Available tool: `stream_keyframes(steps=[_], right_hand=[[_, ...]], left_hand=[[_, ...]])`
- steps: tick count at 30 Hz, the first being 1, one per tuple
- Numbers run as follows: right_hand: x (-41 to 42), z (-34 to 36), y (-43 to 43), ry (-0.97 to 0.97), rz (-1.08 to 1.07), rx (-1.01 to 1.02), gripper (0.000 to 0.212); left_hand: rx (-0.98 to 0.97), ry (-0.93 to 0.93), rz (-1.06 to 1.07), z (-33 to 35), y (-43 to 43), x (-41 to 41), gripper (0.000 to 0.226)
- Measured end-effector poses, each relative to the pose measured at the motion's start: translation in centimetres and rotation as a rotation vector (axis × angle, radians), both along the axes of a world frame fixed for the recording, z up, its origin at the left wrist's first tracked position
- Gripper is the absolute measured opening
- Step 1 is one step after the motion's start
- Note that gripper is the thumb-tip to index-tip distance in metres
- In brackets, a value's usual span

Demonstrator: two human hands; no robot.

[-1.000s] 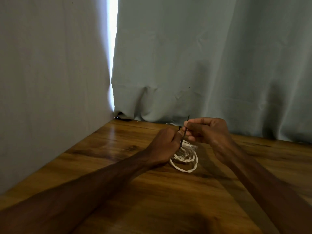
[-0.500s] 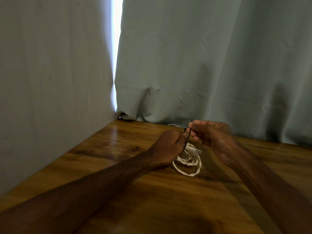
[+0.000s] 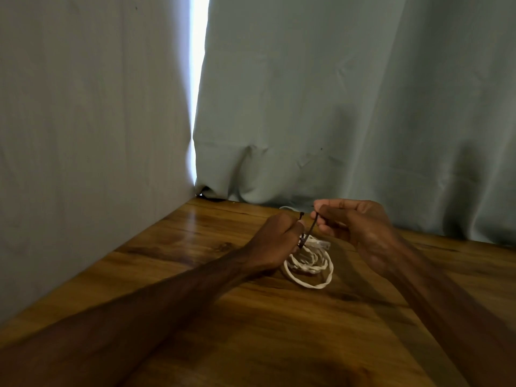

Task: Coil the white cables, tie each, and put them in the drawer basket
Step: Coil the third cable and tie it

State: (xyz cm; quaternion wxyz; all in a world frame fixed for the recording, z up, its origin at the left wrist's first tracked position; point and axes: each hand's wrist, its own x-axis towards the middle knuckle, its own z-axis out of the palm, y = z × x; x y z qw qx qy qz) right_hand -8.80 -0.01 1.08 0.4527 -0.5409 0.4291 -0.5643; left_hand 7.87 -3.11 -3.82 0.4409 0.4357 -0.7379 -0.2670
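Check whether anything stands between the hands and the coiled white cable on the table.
Nothing visible does. The left hand and right hand both pinch the dark tie looped around the white cable. The drawer basket is not in view.

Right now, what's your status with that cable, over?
Left hand and right hand both pinch black tie. White cable coil on wooden table, tie running down to it. Nothing blocking.

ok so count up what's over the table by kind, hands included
coiled white cable: 1
black tie: 1
hands: 2, left hand and right hand, both holding the tie
total: 4
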Motion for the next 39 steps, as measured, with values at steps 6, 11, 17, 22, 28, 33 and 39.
stream_keyframes(steps=[6,11,17,22,28,33,39], right_hand=[[0.06,0.05,0.01,-0.001,0.033,-0.015,0.018],[0.16,0.21,0.17,-0.006,0.053,-0.027,0.023],[0.10,0.27,0.18,-0.008,0.112,0.035,0.020],[0.06,0.21,0.22,0.012,0.141,0.077,0.019],[0.13,0.22,0.16,0.041,0.123,0.081,0.017],[0.01,0.23,0.08,0.046,0.118,0.084,0.016],[-0.20,0.45,0.13,0.033,0.182,0.054,0.021]], left_hand=[[0.027,0.027,-0.017,-0.14,-0.20,0.13,0.039],[-0.011,-0.026,-0.013,0.00,0.23,-0.09,0.043],[-0.018,0.015,0.005,0.02,0.07,0.22,0.040],[-0.006,0.043,-0.011,0.02,-0.23,0.48,0.042],[0.007,0.060,-0.061,0.04,-0.16,0.35,0.039],[0.008,0.049,-0.061,0.12,-0.04,0.36,0.039],[-0.003,0.019,-0.032,0.31,0.33,0.44,0.039]])
